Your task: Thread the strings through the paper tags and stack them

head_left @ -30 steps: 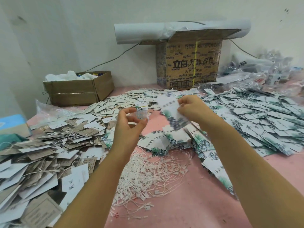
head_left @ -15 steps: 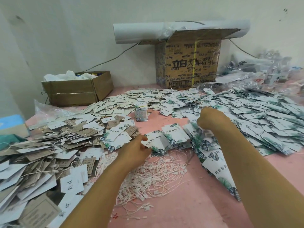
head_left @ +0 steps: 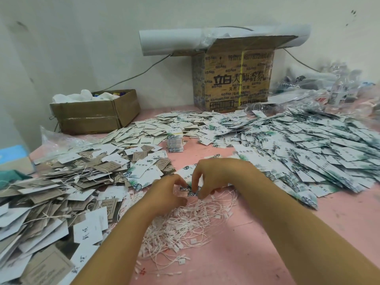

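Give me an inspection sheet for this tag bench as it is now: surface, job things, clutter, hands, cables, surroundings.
Surface: pink table, marked, largely covered by tags.
Job's things: leaf-print tags heaped right; grey-brown tags heaped left; white strings tangled in front; one neat stack mid-table.
Clutter: plastic bags and bottles far right; blue box at left edge.
Hands: left hand and right hand meet, fingers curled, over a leaf-print tag by the strings; grip unclear.
Cables: grey cable along the white wall, left of the tall printed box; another to its right.
Surroundings: low cardboard box; white roll on the tall printed box.
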